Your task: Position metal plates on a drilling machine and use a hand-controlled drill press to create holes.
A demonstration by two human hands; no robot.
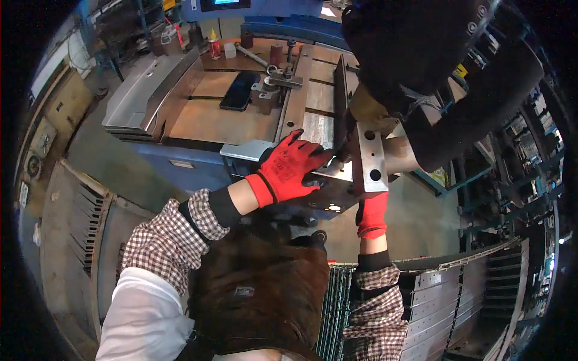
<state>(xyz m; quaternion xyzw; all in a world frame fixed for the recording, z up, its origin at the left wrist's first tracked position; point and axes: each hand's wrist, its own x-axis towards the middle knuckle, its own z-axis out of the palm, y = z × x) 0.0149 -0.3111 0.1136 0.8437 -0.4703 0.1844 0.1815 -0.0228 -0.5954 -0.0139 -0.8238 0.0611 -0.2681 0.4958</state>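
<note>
Left hand [289,165] in red glove, fingers spread flat, pressing on grey metal bracket [367,162] at front edge of machine table [229,120]; palm down, not wrapped around anything. Right hand [372,215] in red glove below bracket, reaching up under its drilled plate with 2 visible holes; fingers hidden behind plate, grip cannot be told. Bracket sits on front right edge of table, beside dark upright blade. Black phone [239,90] flat on table farther back. Stacked grey metal parts [439,301] low right.

Metal workshop: blue machine table [241,120], stacked steel plates [433,301], oil bottle [214,45], concrete floor.
</note>
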